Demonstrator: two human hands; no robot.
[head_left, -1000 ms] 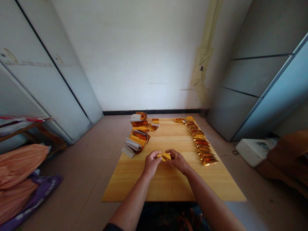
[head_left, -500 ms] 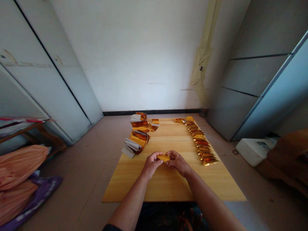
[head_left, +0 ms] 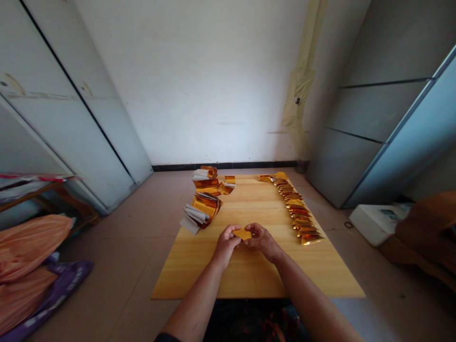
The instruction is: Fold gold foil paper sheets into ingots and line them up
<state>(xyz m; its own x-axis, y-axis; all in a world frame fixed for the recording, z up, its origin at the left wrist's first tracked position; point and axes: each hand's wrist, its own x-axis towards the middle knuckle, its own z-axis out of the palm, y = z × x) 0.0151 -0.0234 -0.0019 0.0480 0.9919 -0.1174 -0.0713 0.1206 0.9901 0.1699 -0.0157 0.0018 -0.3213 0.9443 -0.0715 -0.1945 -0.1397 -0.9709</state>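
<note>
Now my left hand and right hand, close together, pinch a small triangle of shiny gold foil between them, with a row of folded gold triangles beyond my right hand.

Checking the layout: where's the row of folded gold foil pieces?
In the head view, the foil row lies along the right side of the wooden board, right of the right hand.
</note>
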